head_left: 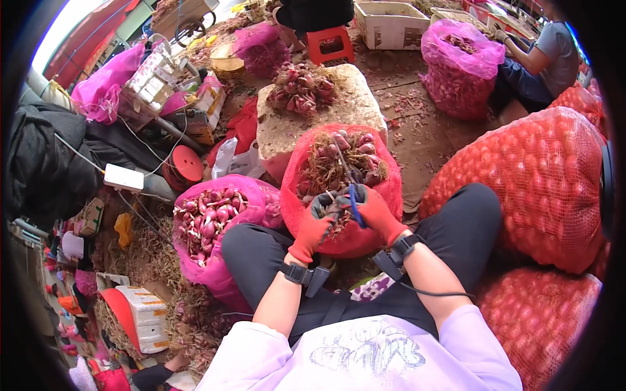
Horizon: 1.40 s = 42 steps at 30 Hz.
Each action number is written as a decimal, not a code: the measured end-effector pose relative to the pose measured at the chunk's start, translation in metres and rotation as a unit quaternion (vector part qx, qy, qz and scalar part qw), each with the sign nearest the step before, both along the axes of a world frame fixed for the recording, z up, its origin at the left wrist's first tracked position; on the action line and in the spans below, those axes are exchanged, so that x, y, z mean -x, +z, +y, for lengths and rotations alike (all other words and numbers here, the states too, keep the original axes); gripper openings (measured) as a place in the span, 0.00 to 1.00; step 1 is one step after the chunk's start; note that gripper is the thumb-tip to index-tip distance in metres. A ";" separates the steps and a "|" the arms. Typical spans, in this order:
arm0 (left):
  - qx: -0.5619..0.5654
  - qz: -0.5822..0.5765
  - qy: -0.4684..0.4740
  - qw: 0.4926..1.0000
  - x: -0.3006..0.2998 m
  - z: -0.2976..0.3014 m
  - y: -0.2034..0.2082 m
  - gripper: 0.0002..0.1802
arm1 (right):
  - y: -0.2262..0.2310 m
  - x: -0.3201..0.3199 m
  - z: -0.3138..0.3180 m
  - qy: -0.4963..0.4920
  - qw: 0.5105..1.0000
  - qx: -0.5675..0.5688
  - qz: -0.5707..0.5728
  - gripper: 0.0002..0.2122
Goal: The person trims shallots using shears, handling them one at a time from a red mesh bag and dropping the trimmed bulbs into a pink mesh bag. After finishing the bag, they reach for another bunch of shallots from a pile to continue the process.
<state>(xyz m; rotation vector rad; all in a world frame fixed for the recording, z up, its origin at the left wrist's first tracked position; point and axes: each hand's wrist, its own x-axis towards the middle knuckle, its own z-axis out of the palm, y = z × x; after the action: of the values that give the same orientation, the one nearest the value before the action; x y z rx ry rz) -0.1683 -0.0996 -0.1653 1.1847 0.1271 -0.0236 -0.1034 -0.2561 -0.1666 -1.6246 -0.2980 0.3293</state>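
Observation:
My right hand (373,212), in a red glove with dark fingers, grips a pair of scissors (355,207) by its blue handles. The blades point away from me over an open red mesh sack (391,171) of shallots with dry stalks and roots (355,148). Beside it my left hand (315,225), gloved the same way, is closed with its fingertips pinched together close to the scissors. Whatever those fingers hold is mostly hidden. Left of the sack, an open pink mesh bag (187,246) holds shallots with short-cut ends (212,218).
A pale foam block (365,98) beyond the sack carries a bunch of stalked shallots (301,91). Full red mesh sacks (521,182) crowd my right. At far right a person (551,62) sits by a pink bag (460,78). A red stool (330,44) stands ahead.

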 end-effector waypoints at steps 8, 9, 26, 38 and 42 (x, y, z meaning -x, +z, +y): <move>0.057 0.113 -0.044 0.991 0.007 0.021 -0.013 0.11 | -0.001 -0.002 0.029 0.022 0.998 0.056 -0.008 0.12; 0.040 0.076 -0.042 0.995 0.004 0.019 -0.013 0.09 | -0.022 -0.006 0.030 0.024 0.998 -0.013 0.055 0.10; 0.399 0.080 0.110 0.907 -0.003 0.057 0.001 0.09 | 0.051 0.019 -0.030 0.027 0.925 0.349 -0.151 0.25; 0.208 0.026 0.034 0.977 0.007 0.043 0.004 0.13 | 0.031 0.040 -0.018 0.090 0.918 0.347 -0.168 0.26; 0.182 0.027 -0.003 0.983 0.005 0.049 0.002 0.14 | 0.034 0.041 -0.018 0.084 0.911 0.364 -0.173 0.26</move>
<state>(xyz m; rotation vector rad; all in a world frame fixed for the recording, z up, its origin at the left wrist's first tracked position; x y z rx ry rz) -0.1735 -0.0506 -0.1634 0.8191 0.1592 -0.0805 -0.1441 -0.2741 -0.1327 -2.4100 -0.6430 0.2971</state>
